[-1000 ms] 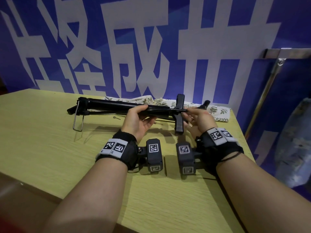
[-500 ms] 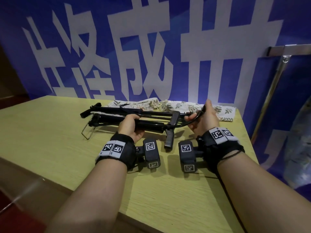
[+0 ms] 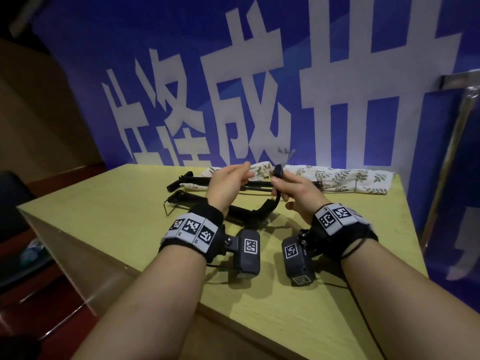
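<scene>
Here, a black folding frame [image 3: 191, 196] lies on a yellow-green table [image 3: 117, 229], with its curved black arm [image 3: 275, 202] raised in the person's right hand [image 3: 296, 189].
I see the right hand grasping that arm just above the frame. The left hand [image 3: 226, 183] hovers beside it with fingertips pinched, and I cannot tell whether they hold anything. I judge the work early: one arm is up and the other tubes lie folded flat. Behind the frame are a leaf-print cloth [image 3: 350, 178] and a blue banner [image 3: 259, 87] with large white Chinese characters. 成 reads clearly; the others are cropped. The wristbands [image 3: 192, 228] carry square black-and-white codes.
</scene>
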The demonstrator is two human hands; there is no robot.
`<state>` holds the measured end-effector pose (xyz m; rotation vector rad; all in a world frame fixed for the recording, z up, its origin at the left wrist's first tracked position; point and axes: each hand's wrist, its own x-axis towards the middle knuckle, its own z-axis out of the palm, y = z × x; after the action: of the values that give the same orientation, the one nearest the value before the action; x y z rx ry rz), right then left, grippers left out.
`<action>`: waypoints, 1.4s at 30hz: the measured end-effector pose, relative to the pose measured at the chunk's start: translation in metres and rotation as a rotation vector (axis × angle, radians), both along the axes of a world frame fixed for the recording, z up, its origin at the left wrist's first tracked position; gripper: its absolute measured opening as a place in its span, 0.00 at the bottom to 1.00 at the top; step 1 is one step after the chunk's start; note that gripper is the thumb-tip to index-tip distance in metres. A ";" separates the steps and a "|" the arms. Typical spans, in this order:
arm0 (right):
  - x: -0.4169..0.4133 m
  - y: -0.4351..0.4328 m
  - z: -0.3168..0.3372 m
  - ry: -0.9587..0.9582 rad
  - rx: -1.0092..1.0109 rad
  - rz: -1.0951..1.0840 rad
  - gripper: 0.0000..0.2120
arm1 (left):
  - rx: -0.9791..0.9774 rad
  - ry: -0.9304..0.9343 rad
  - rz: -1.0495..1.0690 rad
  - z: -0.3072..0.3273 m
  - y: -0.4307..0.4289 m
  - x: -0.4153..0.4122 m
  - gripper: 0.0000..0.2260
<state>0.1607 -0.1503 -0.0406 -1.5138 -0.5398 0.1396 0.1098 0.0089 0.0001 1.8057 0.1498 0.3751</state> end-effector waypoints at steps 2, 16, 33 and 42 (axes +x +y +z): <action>-0.003 0.003 0.001 -0.040 -0.062 0.047 0.09 | 0.037 0.035 -0.074 0.003 -0.002 0.007 0.20; 0.003 0.006 -0.013 0.259 -0.030 0.077 0.11 | -0.659 0.052 -0.350 -0.036 0.012 0.063 0.05; 0.038 0.018 0.010 0.426 -0.697 -0.393 0.12 | -0.985 0.160 -0.301 -0.037 0.036 0.060 0.08; 0.094 0.036 0.017 -0.071 -1.092 -0.420 0.16 | -0.957 0.151 -0.395 -0.042 0.043 0.065 0.06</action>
<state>0.2552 -0.1139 -0.0237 -2.6689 -0.1589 0.0457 0.1745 0.0518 -0.0423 0.8765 0.0542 -0.1219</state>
